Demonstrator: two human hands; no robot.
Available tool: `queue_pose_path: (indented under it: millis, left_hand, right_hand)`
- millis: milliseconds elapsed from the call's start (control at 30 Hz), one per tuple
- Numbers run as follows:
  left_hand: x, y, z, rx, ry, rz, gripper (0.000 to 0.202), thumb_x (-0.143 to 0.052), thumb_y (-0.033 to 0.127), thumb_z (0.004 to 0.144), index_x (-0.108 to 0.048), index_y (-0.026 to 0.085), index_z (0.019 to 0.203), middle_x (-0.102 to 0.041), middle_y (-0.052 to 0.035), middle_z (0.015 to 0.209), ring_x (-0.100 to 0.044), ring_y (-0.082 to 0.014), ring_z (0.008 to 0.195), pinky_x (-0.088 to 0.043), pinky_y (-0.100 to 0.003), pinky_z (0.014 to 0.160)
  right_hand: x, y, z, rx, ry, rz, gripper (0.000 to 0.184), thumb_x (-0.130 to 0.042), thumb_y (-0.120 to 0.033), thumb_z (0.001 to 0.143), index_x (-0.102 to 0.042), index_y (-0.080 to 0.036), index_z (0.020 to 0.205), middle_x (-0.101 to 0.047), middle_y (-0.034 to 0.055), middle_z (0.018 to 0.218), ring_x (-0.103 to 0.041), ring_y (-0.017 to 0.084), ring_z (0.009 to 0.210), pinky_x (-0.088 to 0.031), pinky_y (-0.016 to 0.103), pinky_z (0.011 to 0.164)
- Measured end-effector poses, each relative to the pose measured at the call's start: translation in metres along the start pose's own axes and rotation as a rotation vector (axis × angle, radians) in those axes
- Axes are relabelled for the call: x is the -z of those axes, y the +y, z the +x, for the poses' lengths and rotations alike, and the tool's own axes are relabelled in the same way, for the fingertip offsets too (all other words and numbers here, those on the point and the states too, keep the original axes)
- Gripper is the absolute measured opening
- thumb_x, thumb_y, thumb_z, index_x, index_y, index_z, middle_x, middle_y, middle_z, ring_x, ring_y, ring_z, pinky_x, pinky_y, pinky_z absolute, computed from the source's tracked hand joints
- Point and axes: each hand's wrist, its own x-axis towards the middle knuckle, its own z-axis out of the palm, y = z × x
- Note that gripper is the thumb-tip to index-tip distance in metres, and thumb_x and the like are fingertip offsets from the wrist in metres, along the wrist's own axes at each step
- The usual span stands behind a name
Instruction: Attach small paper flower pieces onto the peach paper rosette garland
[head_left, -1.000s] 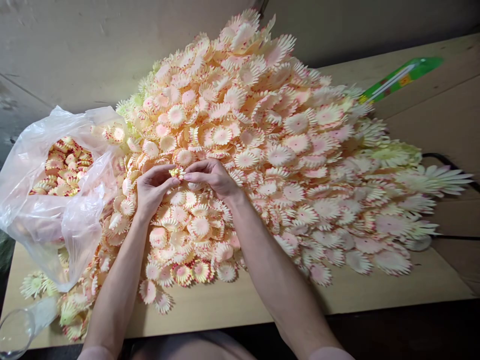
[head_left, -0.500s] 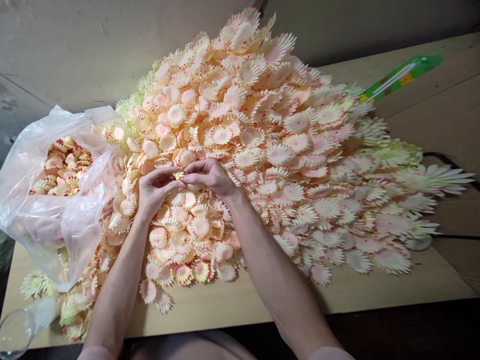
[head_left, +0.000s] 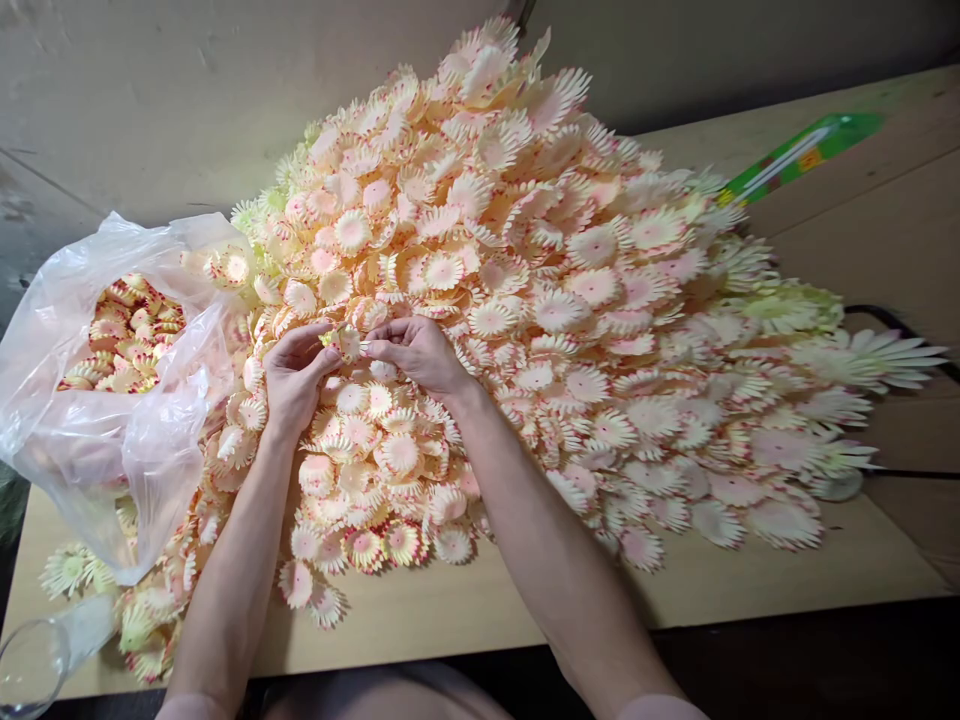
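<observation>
In front of me, my left hand (head_left: 298,372) pinches the left edge of a small pale-yellow artificial flower piece (head_left: 347,343) between thumb and fingers. From the other side, my right hand (head_left: 421,357) has its thumb and forefinger closed at the piece's right edge. Both hands are just over the near left part of a big pile of artificial flower heads (head_left: 592,285). These are cream to pale pink discs, with frilled petals and pinkish-red tips on many. Exactly how the right fingertips grip the petals is too small to make out.
A clear plastic bag (head_left: 161,440) with red-tipped flower pieces inside stands at the left. Near it, a clear cup (head_left: 34,660) lies at the table's front left corner. A green packet (head_left: 806,155) sticks up behind the pile. The wooden table (head_left: 420,615) shows along its front edge.
My hands have drawn slightly apart, the left moving left. The flower piece, bunched up small between the fingertips before, now shows spread and larger between them.
</observation>
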Motion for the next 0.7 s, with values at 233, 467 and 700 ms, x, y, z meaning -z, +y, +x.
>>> queue_pose_path:
  millis: [233, 467, 700]
  left_hand:
    - [-0.0029, 0.0016, -0.0014, -0.05, 0.021, 0.062, 0.031, -0.087, 0.03, 0.061, -0.074, 0.024, 0.088, -0.07, 0.0026, 0.072, -0.06, -0.0046, 0.056, -0.052, -0.016, 0.055]
    - [-0.0097, 0.0077, -0.0064, -0.108, -0.126, 0.257, 0.032, -0.084, 0.03, 0.065, -0.074, 0.02, 0.095, -0.073, -0.0033, 0.092, -0.066, -0.0086, 0.073, -0.055, -0.02, 0.068]
    - [-0.0083, 0.0055, -0.0066, -0.111, -0.149, 0.268, 0.031, -0.083, 0.028, 0.068, -0.068, 0.019, 0.093, -0.067, 0.0011, 0.074, -0.057, -0.0054, 0.059, -0.05, -0.017, 0.056]
  right_hand:
    - [0.0045, -0.003, -0.0016, 0.019, -0.103, -0.05, 0.021, -0.081, -0.03, 0.056, -0.069, -0.014, 0.063, -0.061, -0.0023, 0.061, -0.048, 0.007, 0.056, -0.039, 0.022, 0.055]
    - [0.0056, -0.0048, -0.0027, 0.091, -0.126, 0.002, 0.015, -0.076, -0.029, 0.066, -0.068, -0.016, 0.065, -0.061, -0.0024, 0.067, -0.051, 0.008, 0.062, -0.043, 0.024, 0.062]
    - [0.0055, -0.003, -0.0025, 0.092, -0.175, 0.006, 0.012, -0.079, -0.026, 0.065, -0.074, -0.016, 0.07, -0.069, 0.0006, 0.074, -0.059, 0.011, 0.069, -0.046, 0.026, 0.068]
